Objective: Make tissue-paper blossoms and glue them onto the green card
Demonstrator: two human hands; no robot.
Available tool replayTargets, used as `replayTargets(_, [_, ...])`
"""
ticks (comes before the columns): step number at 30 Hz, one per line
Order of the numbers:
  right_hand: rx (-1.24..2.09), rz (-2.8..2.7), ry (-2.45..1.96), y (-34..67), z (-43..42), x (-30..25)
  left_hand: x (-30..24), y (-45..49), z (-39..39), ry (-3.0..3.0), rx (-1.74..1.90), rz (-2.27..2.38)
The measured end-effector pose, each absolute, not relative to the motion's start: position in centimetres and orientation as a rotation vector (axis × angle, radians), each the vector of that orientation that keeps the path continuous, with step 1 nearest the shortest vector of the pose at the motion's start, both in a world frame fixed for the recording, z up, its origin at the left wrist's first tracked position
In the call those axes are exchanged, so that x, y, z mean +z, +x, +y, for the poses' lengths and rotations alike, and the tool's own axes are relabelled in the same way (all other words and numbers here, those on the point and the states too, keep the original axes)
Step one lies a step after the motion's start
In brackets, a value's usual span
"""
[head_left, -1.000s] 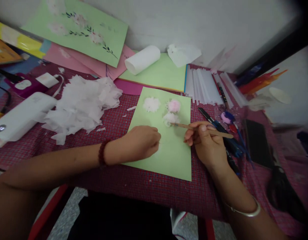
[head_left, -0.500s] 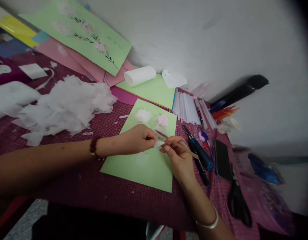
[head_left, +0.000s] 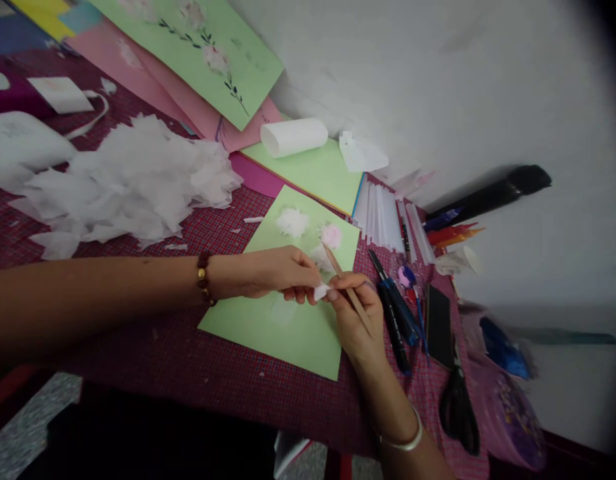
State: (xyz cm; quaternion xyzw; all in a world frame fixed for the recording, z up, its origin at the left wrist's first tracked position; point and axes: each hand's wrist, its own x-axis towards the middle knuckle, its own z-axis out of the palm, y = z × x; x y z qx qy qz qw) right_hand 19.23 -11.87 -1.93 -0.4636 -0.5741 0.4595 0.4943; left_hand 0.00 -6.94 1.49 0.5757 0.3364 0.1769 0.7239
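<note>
Left grip and right grip pinch small white paper piece; right also holds flat tan wooden stick; light-green rectangular paper sheet below both.

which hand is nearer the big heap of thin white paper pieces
Left: the left hand is to the right of the heap, closer to the person; the right hand is farther right.

Your left hand and right hand meet over the green sheet, a small white scrap between their fingertips | you also hold a wooden stick in the right | white tissue pile: toward the table's left edge | black scissors: near its right edge | white roll: toward its back edge
</note>
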Motion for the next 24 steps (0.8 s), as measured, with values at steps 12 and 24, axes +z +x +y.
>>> replayTargets(12, [1.048, -1.43, -1.152, 18.9, -12.2, -1.1, 0.4, 0.2, -6.9, 1.578, 0.6, 0.817])
replayTargets(24, [1.287, -1.234, -1.205, 18.4, -12.9, -0.6, 0.7, -0.5, -7.8, 2.767, 0.979, 0.739])
